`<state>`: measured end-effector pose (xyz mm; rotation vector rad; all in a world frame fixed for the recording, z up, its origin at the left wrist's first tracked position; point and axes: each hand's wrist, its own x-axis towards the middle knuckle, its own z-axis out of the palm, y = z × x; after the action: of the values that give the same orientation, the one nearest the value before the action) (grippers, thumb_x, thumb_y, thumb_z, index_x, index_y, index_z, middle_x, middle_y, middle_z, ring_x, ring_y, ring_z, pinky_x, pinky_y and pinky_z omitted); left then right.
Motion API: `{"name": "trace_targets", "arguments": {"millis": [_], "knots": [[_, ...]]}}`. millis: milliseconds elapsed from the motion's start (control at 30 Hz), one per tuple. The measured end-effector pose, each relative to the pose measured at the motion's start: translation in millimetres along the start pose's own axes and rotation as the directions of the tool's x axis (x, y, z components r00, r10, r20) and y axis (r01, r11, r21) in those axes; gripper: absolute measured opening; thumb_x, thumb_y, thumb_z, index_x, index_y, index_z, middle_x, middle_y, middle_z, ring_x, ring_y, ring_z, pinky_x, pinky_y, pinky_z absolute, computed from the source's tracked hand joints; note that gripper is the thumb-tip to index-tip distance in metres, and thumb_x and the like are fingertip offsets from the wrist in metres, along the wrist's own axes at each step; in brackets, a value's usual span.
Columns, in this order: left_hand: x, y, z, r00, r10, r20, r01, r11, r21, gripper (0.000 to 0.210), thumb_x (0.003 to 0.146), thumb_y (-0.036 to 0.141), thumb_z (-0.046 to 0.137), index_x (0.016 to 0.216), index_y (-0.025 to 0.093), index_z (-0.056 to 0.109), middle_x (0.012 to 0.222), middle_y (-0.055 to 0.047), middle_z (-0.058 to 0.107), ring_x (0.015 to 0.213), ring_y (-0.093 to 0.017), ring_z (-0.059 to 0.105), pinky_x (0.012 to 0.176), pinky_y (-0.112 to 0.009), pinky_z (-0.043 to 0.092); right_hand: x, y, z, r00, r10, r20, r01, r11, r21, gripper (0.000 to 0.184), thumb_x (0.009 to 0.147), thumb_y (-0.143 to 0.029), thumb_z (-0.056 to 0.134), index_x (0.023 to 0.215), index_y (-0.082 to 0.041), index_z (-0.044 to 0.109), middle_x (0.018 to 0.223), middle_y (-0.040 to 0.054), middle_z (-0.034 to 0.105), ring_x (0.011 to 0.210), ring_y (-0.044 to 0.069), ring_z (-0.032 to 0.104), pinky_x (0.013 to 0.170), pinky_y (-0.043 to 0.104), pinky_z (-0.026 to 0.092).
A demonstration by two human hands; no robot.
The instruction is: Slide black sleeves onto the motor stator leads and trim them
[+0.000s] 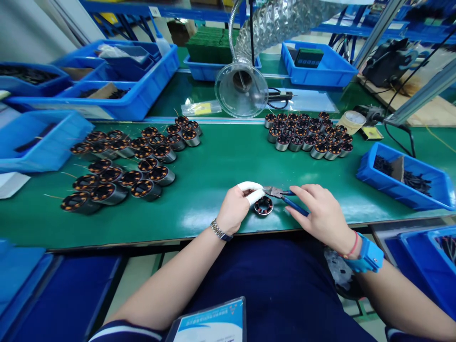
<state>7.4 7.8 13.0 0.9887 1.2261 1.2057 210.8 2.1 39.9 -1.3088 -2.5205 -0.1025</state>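
My right hand (318, 209) grips a pair of blue-handled pliers (297, 207), thumb on one handle and fingers on the other. The pliers' jaws point left, toward the fingertips of my left hand (238, 204). White covers wrap some of the left fingers, which pinch together beside the jaws. Whatever sits between them is too small to make out. Just below the jaws, a round motor stator (263, 206) with copper windings rests on the green bench, close to my left fingertips. I cannot tell whether those fingers touch it.
Several stators (107, 183) stand grouped on the left, many with wires sticking up. Another cluster (308, 135) stands at the right rear. A blue bin (431, 199) of black parts is at right. A clear fume hood (241, 90) hangs above the bench (213, 161).
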Motion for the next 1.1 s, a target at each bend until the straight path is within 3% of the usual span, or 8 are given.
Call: {"name": "trace_targets", "arguments": {"millis": [700,900,1100], "knots": [[1.3,-0.5,1.6,1.000,0.005,0.004,-0.006,1.000,0.005,0.010,0.064,0.023,0.069,0.070,0.015,0.067,0.073,-0.002,0.067,0.070,-0.014,0.059,0.070,-0.026,0.044,3.3,-2.6,0.8,1.000,-0.018,-0.006,0.018,1.000,-0.006,0.035,0.084,-0.040,0.048,0.109,-0.016,0.053,0.088,0.0086,0.058,0.081,0.020,0.052,0.067,0.031,0.041],[-9.8,0.1,-5.4,1.000,-0.019,-0.005,0.019,0.999,-0.050,0.029,0.062,0.019,0.072,0.090,0.017,0.064,0.091,-0.004,0.067,0.087,-0.015,0.059,0.081,-0.027,0.044,2.4,-0.6,-3.1,0.997,0.007,-0.081,-0.005,0.999,0.033,0.037,0.084,-0.041,0.047,0.112,-0.017,0.052,0.095,0.0088,0.058,0.085,0.020,0.052,0.069,0.032,0.041],[-16.8,-1.7,-14.1,1.000,-0.005,-0.028,0.004,0.999,-0.037,0.011,0.066,0.024,0.069,0.072,0.016,0.065,0.078,-0.002,0.067,0.074,-0.013,0.058,0.073,-0.025,0.044,4.1,-7.3,-1.9,0.998,-0.056,-0.025,0.056,0.998,0.015,0.039,0.083,-0.042,0.047,0.113,-0.017,0.052,0.098,0.0103,0.057,0.085,0.021,0.051,0.069,0.033,0.038]]}}
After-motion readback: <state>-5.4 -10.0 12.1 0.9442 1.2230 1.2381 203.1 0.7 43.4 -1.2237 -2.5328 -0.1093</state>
